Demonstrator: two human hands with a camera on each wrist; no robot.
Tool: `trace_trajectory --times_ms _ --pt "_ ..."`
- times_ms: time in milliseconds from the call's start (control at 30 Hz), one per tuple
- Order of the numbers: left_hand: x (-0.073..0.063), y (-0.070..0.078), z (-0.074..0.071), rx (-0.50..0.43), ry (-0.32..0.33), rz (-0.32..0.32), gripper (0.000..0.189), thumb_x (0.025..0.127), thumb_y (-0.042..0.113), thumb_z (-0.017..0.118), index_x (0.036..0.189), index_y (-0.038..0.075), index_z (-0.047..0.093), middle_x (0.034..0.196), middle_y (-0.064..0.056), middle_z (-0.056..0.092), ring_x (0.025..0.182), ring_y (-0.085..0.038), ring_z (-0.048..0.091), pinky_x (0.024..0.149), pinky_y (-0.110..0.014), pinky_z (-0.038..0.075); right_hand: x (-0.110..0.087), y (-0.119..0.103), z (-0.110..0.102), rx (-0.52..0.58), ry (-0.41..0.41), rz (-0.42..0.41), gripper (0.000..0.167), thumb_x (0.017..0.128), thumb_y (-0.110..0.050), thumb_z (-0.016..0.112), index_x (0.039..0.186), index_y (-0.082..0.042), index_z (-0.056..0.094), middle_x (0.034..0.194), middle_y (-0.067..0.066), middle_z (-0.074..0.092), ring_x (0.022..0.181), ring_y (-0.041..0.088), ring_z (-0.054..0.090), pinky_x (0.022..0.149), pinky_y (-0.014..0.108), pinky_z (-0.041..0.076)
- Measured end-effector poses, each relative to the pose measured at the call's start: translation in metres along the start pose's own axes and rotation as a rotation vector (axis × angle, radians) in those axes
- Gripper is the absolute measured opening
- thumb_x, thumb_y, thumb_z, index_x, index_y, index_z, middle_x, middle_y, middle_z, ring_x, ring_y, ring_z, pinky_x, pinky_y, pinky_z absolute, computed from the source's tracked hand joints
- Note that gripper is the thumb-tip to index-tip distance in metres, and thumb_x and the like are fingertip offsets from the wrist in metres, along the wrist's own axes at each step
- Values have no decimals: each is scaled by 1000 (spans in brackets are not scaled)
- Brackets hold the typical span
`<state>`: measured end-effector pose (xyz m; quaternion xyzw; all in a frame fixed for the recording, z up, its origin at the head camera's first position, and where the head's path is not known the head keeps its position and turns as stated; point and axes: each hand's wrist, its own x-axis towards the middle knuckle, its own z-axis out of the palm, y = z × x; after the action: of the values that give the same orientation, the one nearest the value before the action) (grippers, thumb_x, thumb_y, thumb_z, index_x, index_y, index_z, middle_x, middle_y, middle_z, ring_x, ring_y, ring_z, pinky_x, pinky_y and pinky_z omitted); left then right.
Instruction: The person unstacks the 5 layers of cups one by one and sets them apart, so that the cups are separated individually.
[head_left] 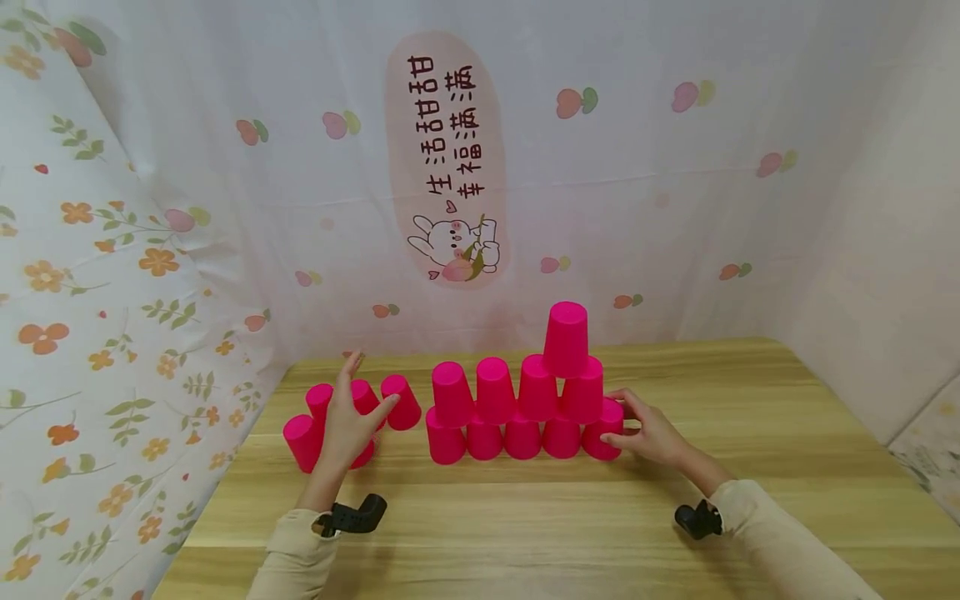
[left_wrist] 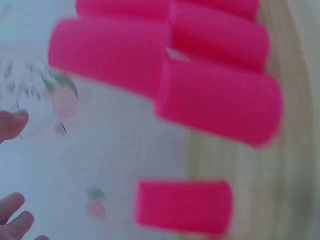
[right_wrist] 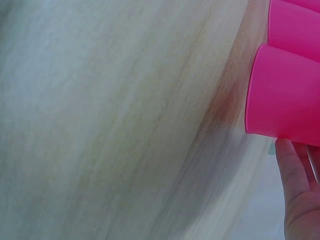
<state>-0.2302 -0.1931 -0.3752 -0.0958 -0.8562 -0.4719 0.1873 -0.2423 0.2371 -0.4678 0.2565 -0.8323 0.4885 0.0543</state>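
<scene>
Pink cups stand upside down in a stepped wall: a bottom row of several cups, a second row on it, and one top cup at the right end. My right hand holds the rightmost bottom cup, thumb at its front and fingers at its far side; in the right wrist view the fingertips meet the cup. My left hand is raised with thumb and fingers spread, holding nothing. It hides part of a loose group of cups. Its thumb tip is near a separate cup.
The wooden table carries all the cups. A printed curtain hangs behind it, and a floral cloth hangs on the left. The left wrist view is blurred, with a lone cup below the stacked ones.
</scene>
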Motion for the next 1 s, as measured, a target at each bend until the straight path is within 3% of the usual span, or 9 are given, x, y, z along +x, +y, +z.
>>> trace_trajectory --times_ms 200,433,767,1000 --pt "15 39 19 -59 -126 121 78 75 13 71 138 13 24 139 -13 29 127 -31 24 94 -59 25 -1 -2 1 -23 -2 -12 51 73 -6 71 114 -2 41 103 15 54 85 27 58 65 30 52" --pt "25 75 45 -119 -221 217 77 75 14 70 138 15 25 139 -8 30 127 -26 25 93 -59 27 -1 -29 0 -22 10 -25 48 71 3 70 110 2 42 98 17 55 82 26 59 64 31 53" --pt "41 115 91 -203 -203 325 75 73 11 71 135 9 29 136 -7 36 125 -20 31 97 -50 29 0 -36 -2 -12 -21 -26 48 72 2 69 111 5 41 100 20 54 84 35 57 65 33 52" --pt "42 138 122 -186 -339 297 77 76 15 69 138 12 25 139 -4 30 126 -21 28 96 -47 32 -1 -9 -1 13 -20 2 51 73 -7 71 115 -2 41 104 16 53 87 33 57 67 31 52"
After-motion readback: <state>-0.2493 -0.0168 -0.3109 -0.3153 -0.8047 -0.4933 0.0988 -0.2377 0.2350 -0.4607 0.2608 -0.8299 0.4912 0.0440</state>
